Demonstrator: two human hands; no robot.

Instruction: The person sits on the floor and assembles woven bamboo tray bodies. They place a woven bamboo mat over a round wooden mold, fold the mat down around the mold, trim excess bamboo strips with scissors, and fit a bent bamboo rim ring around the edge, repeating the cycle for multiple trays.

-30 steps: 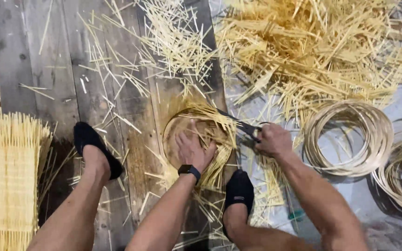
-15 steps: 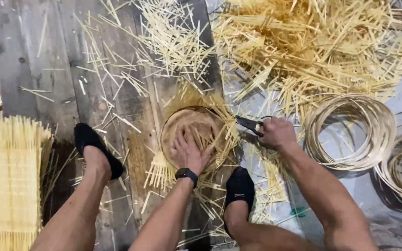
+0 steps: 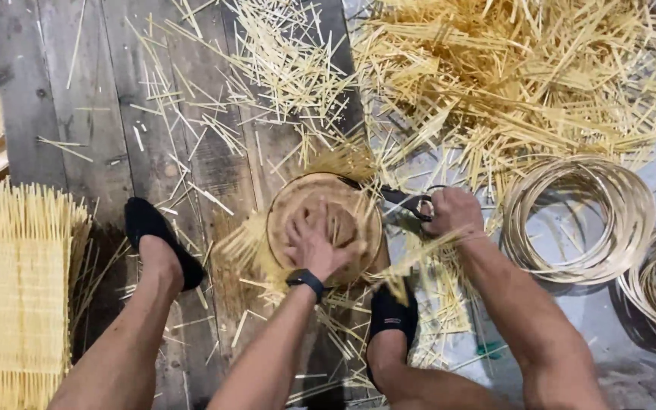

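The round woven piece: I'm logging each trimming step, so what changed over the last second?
The round woven piece turned under the left hand, its loose strip ends swinging round. The right hand kept the scissors at its rim. Feet, mat and coils stayed put.

Woven mat [image 3: 13, 296] left of round basket [image 3: 326, 224], coiled hoops [image 3: 578, 216] right

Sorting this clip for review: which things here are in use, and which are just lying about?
In use: left hand pressing the round woven disc; right hand gripping scissors.
Lying about: strip coils, loose strip pile, woven mat.
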